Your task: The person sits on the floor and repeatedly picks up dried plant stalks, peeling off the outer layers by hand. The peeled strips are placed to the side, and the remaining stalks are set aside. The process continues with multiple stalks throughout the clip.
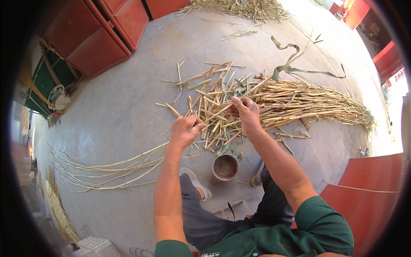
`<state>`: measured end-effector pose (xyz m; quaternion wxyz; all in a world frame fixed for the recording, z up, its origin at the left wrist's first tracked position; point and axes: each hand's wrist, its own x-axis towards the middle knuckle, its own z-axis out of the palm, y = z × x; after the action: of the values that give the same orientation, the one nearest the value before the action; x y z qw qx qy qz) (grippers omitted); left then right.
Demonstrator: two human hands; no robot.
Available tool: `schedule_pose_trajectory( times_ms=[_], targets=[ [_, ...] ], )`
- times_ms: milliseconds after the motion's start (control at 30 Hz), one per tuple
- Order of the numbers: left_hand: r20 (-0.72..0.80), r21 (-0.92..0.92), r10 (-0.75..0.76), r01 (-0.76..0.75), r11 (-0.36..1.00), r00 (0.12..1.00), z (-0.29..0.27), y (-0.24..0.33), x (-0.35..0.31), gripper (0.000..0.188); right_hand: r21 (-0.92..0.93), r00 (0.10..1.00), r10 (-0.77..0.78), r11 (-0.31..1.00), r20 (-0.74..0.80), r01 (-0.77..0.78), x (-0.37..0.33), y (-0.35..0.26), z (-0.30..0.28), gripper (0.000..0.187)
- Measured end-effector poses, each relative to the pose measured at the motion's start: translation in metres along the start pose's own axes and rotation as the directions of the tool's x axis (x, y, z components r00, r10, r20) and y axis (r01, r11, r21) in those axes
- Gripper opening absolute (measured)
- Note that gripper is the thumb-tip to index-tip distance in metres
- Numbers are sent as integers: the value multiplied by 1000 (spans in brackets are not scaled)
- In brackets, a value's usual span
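A long pale plant stalk (261,85) with curling green leaves runs diagonally between my hands, its leafy end pointing up and to the right. My left hand (185,130) is closed around its lower end. Further up, my right hand (247,114) pinches the stalk between thumb and fingers. Below and between the hands lies a loose heap of short cut stalk pieces (214,112) with some leaf scraps. On the right, a large bundle of long dry stalks (312,104) rests on the floor, its thinner ends away from me.
A small round bowl (225,178) stands between my feet. Several long thin stalks (107,166) fan out on the floor at left. More straw (244,7) is piled at the far side. Red metal doors (96,47) stand at upper left; a red panel (359,201) is at right.
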<state>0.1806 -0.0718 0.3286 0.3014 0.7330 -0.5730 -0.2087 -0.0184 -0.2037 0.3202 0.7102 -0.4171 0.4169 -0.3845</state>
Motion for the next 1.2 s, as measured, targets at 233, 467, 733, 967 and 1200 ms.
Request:
schedule_pose_trajectory(
  times_ms=[233,467,733,967,1200],
  targets=[
    [79,-58,-126,131,990,989,-26,-3,-10,15,28,987,-60,998,-151,65,26,-34,-41,23],
    [104,-139,-189,203,969,976,-35,-49,-28,17,60,962,-39,997,-271,58,55,-44,-81,23],
    [131,-205,-113,138,969,985,-8,-22,-13,14,74,984,-70,994,-167,83,52,-33,-64,25],
    [92,-184,-108,124,975,990,-12,-18,-8,13,61,963,31,997,267,-49,12,-11,-9,24],
    [42,-69,-44,47,997,998,-10,-17,-11,12,-56,1000,2,998,15,-1,0,-9,5,30]
  ],
)
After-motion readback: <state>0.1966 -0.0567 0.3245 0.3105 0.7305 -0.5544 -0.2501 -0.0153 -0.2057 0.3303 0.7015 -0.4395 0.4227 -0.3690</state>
